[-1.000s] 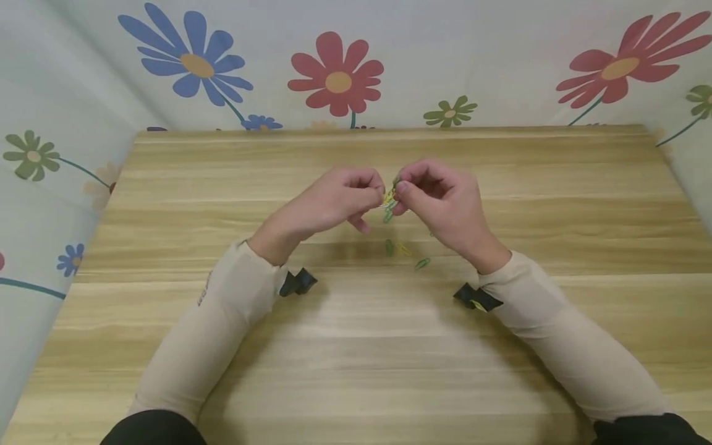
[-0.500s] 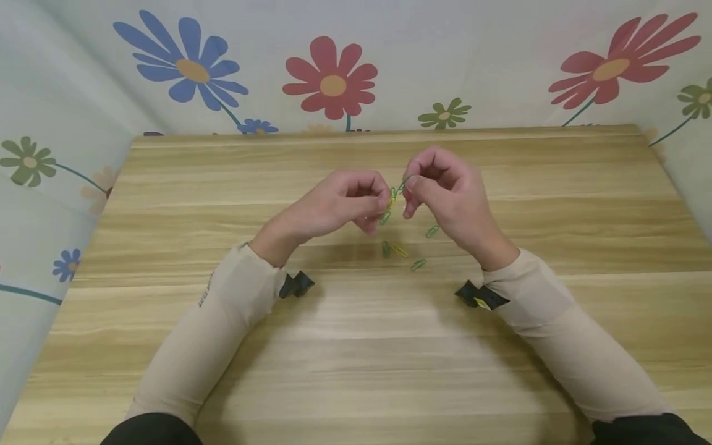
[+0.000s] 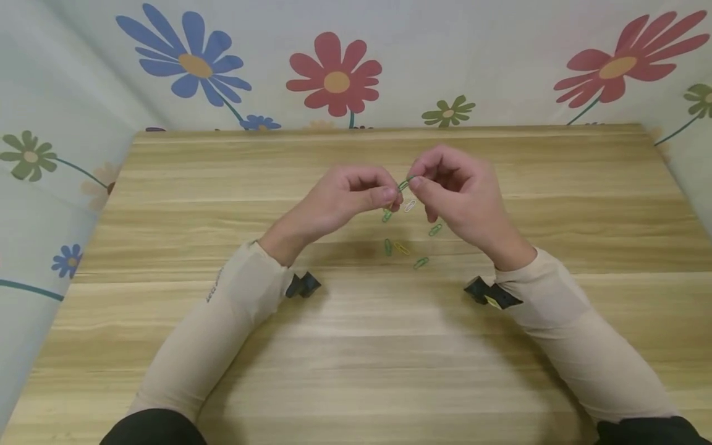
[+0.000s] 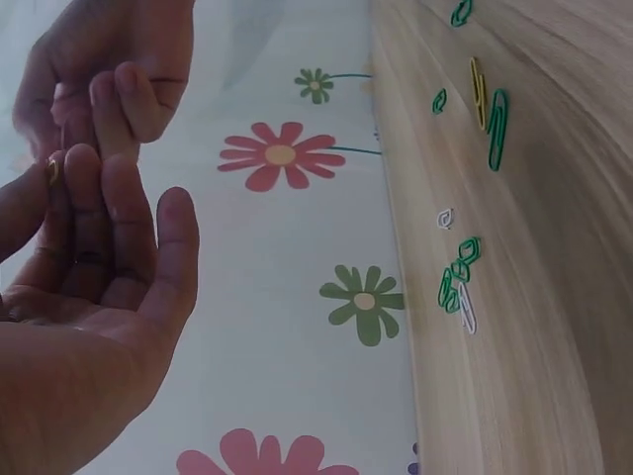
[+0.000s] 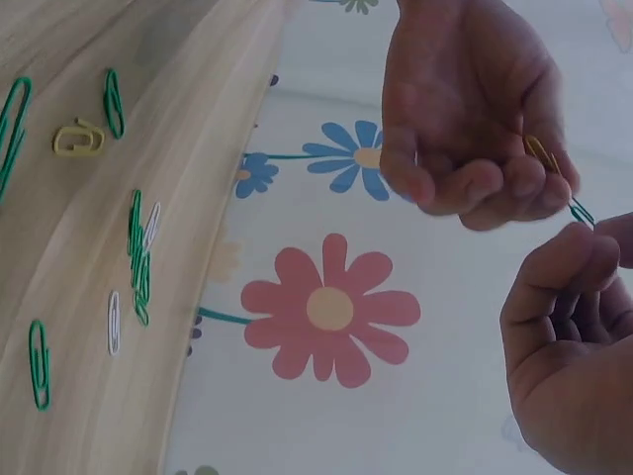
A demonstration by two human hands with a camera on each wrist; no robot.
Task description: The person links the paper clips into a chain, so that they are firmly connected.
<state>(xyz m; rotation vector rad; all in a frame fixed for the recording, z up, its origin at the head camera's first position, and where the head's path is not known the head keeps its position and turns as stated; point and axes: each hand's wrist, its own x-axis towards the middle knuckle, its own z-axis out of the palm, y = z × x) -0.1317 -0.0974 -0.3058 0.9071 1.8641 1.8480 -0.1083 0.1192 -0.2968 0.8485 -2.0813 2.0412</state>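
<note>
Between fingertips of left hand (image 3: pixel 337 199) and right hand (image 3: pixel 466 201): green paperclip (image 3: pixel 403 185), pinched by right; left pinching yellow paperclip (image 5: pixel 539 151). Below fingers: loose green, yellow, white paperclips (image 3: pixel 388 247) on wooden table (image 3: pixel 356 358).

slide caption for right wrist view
Left hand with a yellow paperclip, right hand pinching a green one; others on the table.

Tabletop work nook, screened off; home vs. office vs. lab: can't tell.
Rect. table w/ light-brown wood-grain top (image 3: pixel 356 358); white sheet-like backdrop w/ lg. printed blue, red & green flowers (image 3: pixel 400 62) rises behind far edge & at both sides, hiding rm. beyond. Sm. black angular wrist cams (image 3: pixel 303 285) at beige cuffs = recording setup.
</note>
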